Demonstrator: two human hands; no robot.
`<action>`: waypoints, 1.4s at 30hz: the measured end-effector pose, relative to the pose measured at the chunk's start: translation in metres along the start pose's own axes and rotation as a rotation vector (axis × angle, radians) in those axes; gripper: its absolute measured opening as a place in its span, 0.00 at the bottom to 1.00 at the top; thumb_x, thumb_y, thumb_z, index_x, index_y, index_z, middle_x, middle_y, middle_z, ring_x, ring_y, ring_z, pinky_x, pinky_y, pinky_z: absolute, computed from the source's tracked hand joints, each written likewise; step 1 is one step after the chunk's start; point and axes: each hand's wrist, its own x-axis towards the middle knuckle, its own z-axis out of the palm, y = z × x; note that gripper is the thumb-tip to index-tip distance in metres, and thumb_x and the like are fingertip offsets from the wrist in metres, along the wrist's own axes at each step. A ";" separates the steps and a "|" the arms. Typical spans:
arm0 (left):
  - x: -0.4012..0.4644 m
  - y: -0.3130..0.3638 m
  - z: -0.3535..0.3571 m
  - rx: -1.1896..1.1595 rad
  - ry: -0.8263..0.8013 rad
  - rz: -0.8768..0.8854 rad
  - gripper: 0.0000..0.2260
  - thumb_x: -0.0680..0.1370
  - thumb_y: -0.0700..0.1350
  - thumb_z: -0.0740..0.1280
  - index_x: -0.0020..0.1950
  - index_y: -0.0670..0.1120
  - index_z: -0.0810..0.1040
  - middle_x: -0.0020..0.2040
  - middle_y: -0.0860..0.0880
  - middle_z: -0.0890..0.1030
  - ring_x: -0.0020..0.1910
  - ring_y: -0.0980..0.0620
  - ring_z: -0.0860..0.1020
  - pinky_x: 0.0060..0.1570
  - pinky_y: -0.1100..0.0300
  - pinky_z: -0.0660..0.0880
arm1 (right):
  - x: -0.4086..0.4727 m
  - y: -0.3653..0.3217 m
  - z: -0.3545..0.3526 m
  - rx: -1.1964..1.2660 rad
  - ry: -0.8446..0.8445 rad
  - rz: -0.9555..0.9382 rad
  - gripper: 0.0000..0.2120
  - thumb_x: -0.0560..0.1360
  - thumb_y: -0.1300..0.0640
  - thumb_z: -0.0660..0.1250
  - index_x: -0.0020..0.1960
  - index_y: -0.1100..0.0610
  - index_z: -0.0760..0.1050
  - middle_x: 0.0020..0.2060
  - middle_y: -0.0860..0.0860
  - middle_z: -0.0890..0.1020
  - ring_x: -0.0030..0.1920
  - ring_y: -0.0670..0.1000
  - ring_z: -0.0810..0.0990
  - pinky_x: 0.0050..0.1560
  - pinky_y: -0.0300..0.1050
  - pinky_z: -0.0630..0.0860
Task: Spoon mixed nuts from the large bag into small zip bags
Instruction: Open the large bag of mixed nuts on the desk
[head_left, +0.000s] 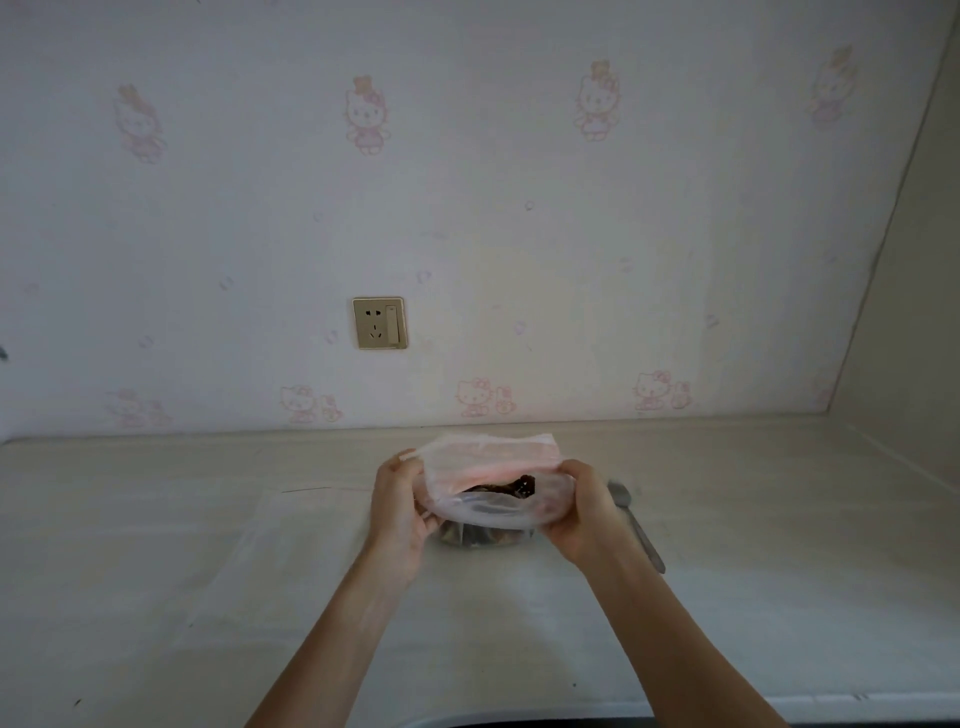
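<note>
A clear plastic bag (488, 467) with a pink zip strip stands on the pale counter (753, 571), its mouth held wide. Dark mixed nuts (511, 488) show inside it and through its lower wall. My left hand (397, 512) grips the bag's left rim, and my right hand (582, 512) grips the right rim. A metal spoon (636, 525) lies on the counter just right of my right hand, bowl toward the wall. Flat empty clear zip bags (291, 525) lie on the counter to the left of my left hand.
The counter runs back to a wall with cartoon-cat wallpaper and a gold power socket (380, 322). A side wall closes off the right end. The counter's front edge (857, 699) curves near the bottom of the view.
</note>
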 end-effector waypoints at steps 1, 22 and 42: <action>-0.002 -0.004 0.000 0.034 0.037 0.083 0.15 0.79 0.39 0.63 0.65 0.48 0.77 0.51 0.41 0.85 0.47 0.45 0.84 0.44 0.52 0.79 | 0.000 0.001 0.002 -0.020 0.028 -0.019 0.07 0.80 0.63 0.61 0.44 0.61 0.75 0.28 0.53 0.78 0.28 0.51 0.77 0.30 0.44 0.76; 0.017 -0.004 -0.002 0.648 0.298 0.174 0.23 0.86 0.52 0.59 0.35 0.42 0.72 0.33 0.45 0.74 0.33 0.44 0.73 0.36 0.54 0.70 | 0.017 0.007 0.005 -0.284 0.378 -0.126 0.07 0.80 0.58 0.67 0.45 0.60 0.76 0.40 0.56 0.81 0.41 0.55 0.80 0.44 0.50 0.78; 0.015 0.003 -0.046 0.790 0.155 0.064 0.30 0.79 0.67 0.65 0.52 0.37 0.81 0.46 0.40 0.86 0.49 0.40 0.84 0.53 0.45 0.82 | 0.003 -0.016 -0.024 -0.619 0.270 -0.132 0.17 0.78 0.46 0.71 0.56 0.59 0.80 0.50 0.59 0.86 0.46 0.59 0.87 0.37 0.48 0.82</action>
